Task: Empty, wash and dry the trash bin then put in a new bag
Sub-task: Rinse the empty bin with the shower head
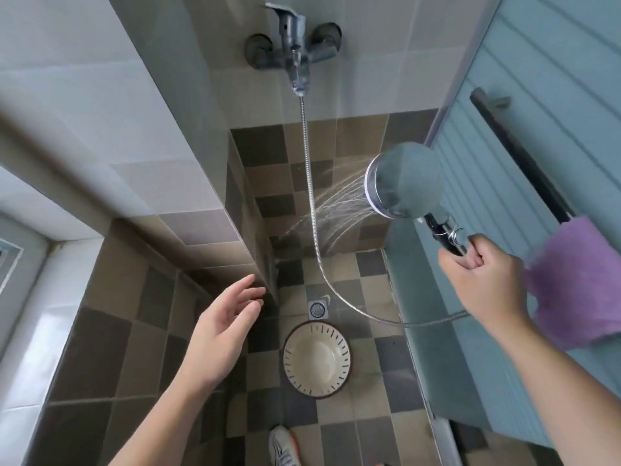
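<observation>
While the right hand [484, 274] grips the dark handle of the shower head [406, 181], its fingers are curled around the handle and the thumb lies over it. The round head of the shower is turned to the left, and thin jets of water [336, 210] come out of it and fall toward the lower part of the tiled wall and the floor near the corner. A metal hose [311, 196] hangs from the wall faucet [295, 52], runs down along the wall, bends above the floor and comes back up to the handle under the right wrist.

The left hand [221, 331] is in the air near the edge of the tiled wall on the left, with fingers spread and relaxed, and it holds nothing.

The trash bin [317, 359] stands upright on the checkered floor tiles [376, 395], between the two arms, just in front of the small square floor drain [317, 310]. It is cream coloured, round, with dark slots around its upper wall, and its inside looks without bag. The water jets land beyond the bin, not in it.

A purple towel [581, 290] hangs on the dark bar [514, 156] of the blue door at the right. At the bottom edge a shoe [284, 447] is visible on the floor.
</observation>
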